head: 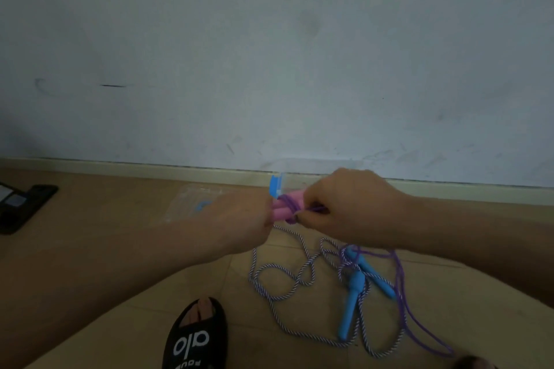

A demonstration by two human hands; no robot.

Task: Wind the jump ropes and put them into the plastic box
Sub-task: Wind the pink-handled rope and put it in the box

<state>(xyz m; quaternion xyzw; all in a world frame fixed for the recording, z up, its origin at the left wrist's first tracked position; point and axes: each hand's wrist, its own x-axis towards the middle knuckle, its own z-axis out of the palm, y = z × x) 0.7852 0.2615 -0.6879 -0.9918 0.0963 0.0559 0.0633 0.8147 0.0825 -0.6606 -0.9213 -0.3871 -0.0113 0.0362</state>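
We see the left hand (239, 219) gripping two smooth pink handles (283, 213) side by side, while the right hand (344, 207) pinches the thin purple cord (398, 278) wound round them. The cord trails down to the tiled floor (299, 347). There a twisted white-and-blue rope (281, 275) lies in loose loops with its two blue handles (353, 293), close to the wall's pale skirting (150, 169). The clear plastic box (192, 204) with a blue clip (275, 186) sits behind the hands. A black slipper (195, 338) stands near the bottom edge.
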